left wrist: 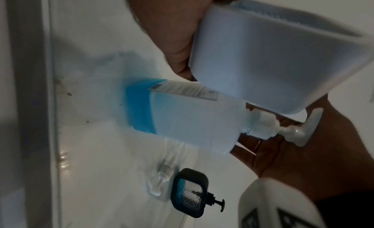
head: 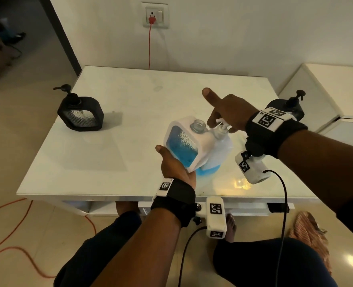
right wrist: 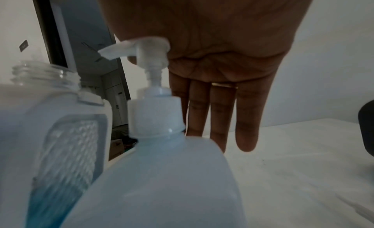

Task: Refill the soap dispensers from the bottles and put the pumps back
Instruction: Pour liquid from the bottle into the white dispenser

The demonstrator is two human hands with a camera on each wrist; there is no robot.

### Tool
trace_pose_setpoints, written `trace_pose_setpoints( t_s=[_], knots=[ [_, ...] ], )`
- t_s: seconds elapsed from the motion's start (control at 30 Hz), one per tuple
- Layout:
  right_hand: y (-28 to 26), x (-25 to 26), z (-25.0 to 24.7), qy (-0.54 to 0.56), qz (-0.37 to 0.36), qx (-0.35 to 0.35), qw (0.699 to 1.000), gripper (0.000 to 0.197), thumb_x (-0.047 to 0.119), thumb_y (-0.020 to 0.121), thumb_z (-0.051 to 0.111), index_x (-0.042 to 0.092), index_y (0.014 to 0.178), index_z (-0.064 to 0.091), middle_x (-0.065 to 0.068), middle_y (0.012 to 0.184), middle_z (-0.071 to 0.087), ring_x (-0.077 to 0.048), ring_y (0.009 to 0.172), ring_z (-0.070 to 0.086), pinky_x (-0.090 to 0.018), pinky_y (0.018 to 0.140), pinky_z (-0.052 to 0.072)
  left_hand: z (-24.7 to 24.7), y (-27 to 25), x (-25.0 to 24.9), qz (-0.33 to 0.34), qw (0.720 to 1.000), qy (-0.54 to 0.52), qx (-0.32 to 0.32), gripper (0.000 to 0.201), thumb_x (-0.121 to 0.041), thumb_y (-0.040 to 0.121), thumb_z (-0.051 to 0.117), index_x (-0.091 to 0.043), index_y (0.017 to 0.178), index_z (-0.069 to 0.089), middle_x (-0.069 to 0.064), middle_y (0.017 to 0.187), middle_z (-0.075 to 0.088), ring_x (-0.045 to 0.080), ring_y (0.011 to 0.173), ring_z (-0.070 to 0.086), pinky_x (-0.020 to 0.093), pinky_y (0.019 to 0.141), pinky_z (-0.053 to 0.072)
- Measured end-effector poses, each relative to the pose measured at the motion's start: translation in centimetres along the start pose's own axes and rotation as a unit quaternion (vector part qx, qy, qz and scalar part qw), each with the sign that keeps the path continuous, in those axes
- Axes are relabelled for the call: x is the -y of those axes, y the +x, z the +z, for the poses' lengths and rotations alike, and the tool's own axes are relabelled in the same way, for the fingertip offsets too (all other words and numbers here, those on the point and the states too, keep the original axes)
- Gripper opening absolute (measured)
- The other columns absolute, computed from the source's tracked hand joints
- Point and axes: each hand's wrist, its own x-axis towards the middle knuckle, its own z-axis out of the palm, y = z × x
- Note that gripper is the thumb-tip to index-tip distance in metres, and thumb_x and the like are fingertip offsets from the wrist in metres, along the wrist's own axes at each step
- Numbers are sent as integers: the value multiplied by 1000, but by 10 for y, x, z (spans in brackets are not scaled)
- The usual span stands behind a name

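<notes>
Tilting in the left hand [head: 176, 168], which grips it, the open-necked white dispenser [head: 187, 141] could spill blue soap at the table's [head: 109, 96] five o'clock, while the flat, empty right hand [head: 229, 111] hovers over the refill bottle [head: 219, 150] pump

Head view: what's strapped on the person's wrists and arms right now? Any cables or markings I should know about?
Both the left hand and right hand are bare. Each wrist wears a wide black band bearing white tags printed with black square-code markers. A white boxy camera unit, also marked with codes, hangs below each wrist, trailing a black cable. A ring shows on one right finger.
</notes>
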Motion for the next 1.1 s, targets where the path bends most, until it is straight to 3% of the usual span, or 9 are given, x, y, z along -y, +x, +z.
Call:
trace_pose_setpoints(
  t_s=[0.17, 0.3, 0.47, 0.57, 0.67, 0.73, 0.8, 0.9, 1.1],
  knots=[
    [2, 0, 2, 0, -24, -14, 1000, 92, 85, 88, 21, 16, 75, 80, 2, 81, 78, -18, 81, 72, -44, 99, 51, 2, -4, -11, 10, 1000, -17, 9, 55, -70, 104, 25, -32, 117, 63, 15, 132, 67, 35, 120, 66, 58, 108, 52],
    [-5, 10, -1, -1, -49, -35, 998, 83, 77, 95, 23, 19, 83, 81, 4, 90, 78, -16, 94, 70, -42, 103, 47, 3, -6, -13, 7, 999, -30, 12, 56, -70, 104, 25, -32, 116, 63, 14, 129, 68, 34, 119, 67, 55, 108, 53],
    [-22, 28, -7, -21, -99, -58, 993, 64, 68, 99, 33, 25, 97, 80, 9, 108, 72, -12, 96, 58, -32, 88, 34, 5, -4, -16, 6, 998, -57, 13, 55, -68, 105, 28, -29, 118, 64, 12, 119, 71, 31, 109, 70, 45, 93, 60],
    [-31, 32, -8, -42, -126, -46, 990, 57, 63, 97, 46, 17, 101, 79, -2, 109, 73, -21, 92, 64, -38, 84, 48, 9, -6, -19, 12, 996, -79, 29, 56, -67, 106, 25, -28, 118, 64, 11, 118, 71, 31, 112, 69, 48, 103, 56],
    [-38, 36, -9, -74, -160, -18, 984, 56, 59, 95, 54, 8, 110, 72, -8, 107, 72, -24, 96, 65, -45, 93, 51, 14, -6, -23, 23, 992, -114, 53, 60, -66, 106, 27, -24, 131, 63, 12, 132, 69, 32, 122, 65, 51, 113, 49],
    [-44, 40, -11, -80, -170, -10, 982, 48, 60, 89, 62, 21, 116, 70, 4, 106, 72, -12, 95, 64, -34, 92, 50, 17, -7, -26, 31, 988, -133, 73, 64, -64, 106, 31, -20, 143, 57, 13, 132, 70, 31, 122, 67, 48, 105, 55],
    [-47, 43, -14, -76, -172, -16, 982, 48, 59, 84, 70, 28, 121, 66, 9, 103, 71, -4, 90, 63, -29, 85, 48, 18, -7, -29, 36, 985, -139, 95, 63, -59, 108, 33, -16, 148, 54, 12, 122, 74, 28, 111, 73, 41, 88, 64],
    [-50, 46, -20, -58, -180, -7, 982, 45, 50, 84, 75, 28, 121, 64, 6, 103, 74, -9, 87, 65, -30, 84, 50, 17, -12, -34, 48, 982, -137, 124, 59, -49, 111, 34, -9, 150, 52, 14, 115, 77, 25, 100, 77, 36, 77, 66],
    [-60, 51, -38, -42, -222, -21, 974, 43, 37, 87, 76, 24, 126, 62, 12, 93, 73, -8, 84, 68, -28, 83, 52, 17, -31, -46, 71, 978, -79, 181, 50, -47, 109, 41, -11, 136, 62, 12, 117, 76, 26, 106, 75, 41, 97, 58]
  ],
)
